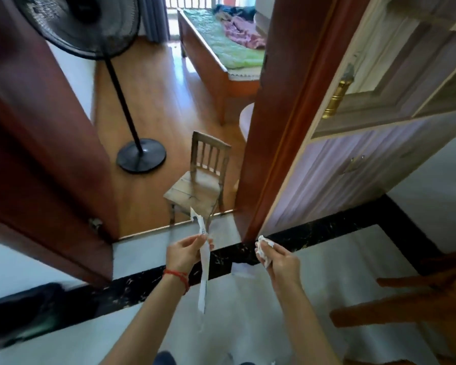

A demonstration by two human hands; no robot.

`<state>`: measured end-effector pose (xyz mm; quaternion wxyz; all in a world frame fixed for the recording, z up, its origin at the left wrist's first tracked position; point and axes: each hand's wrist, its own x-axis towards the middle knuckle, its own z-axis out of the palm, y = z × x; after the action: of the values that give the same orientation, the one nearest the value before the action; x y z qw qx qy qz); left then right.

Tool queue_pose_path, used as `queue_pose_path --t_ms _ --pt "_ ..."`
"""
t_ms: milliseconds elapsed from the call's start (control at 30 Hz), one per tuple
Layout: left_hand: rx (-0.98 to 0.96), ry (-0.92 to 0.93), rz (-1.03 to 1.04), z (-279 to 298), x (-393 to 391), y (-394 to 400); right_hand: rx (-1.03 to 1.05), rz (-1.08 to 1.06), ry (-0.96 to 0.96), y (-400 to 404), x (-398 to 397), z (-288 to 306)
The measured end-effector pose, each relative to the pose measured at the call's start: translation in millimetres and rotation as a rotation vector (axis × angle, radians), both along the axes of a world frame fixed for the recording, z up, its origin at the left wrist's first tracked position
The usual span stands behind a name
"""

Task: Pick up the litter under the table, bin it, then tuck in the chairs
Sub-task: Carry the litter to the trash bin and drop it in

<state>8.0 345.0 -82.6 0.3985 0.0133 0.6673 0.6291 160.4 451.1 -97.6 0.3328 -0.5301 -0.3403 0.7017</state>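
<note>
**Both hands full of paper at the doorway**

Forearms reach out from the bottom edge of the view, over a pale tiled floor [327, 259] crossed by a black marble strip [313, 237] at the threshold.

Beyond the strip, a dark red door [37, 154] stands open on the left and a red-brown door frame [269, 143] rises on the right. Just right of the frame is a pale lilac cabinet [353, 164] with a brass handle [336, 100]. Through the doorway lies a wooden floor with a bed [221, 51] under a green cover at its far edge. A black standing fan [108, 48] stands near the left door, its round base on the wood. A small wooden chair [200, 180] sits just inside the threshold, beside the door frame. Part of a brown wooden chair or table frame [406, 306] shows at the right edge; I cannot tell which.

The left hand [186, 255], with a red string at the wrist, pinches a long white paper strip [204, 259] between thumb and fingers; the strip sticks up above the hand and hangs down well below it. The right hand [281, 262] has its fingers curled round a crumpled white tissue [264, 248], which bulges out at the fingertips. The two hands are near each other but apart, both held above the marble strip.
</note>
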Motion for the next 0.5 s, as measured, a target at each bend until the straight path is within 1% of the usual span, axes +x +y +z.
queue_pose_path --t_ms 133,233,500 --pt "0.057 -0.022 0.152 2 -28 -65 -0.039 0.139 0.045 -41 -42 2" --pt "0.062 0.008 0.250 1 -46 -119 -0.060 0.246 0.053 -80 -76 3" --pt "0.039 0.043 0.488 -5 -84 -297 -0.135 0.481 0.030 -238 -159 7"
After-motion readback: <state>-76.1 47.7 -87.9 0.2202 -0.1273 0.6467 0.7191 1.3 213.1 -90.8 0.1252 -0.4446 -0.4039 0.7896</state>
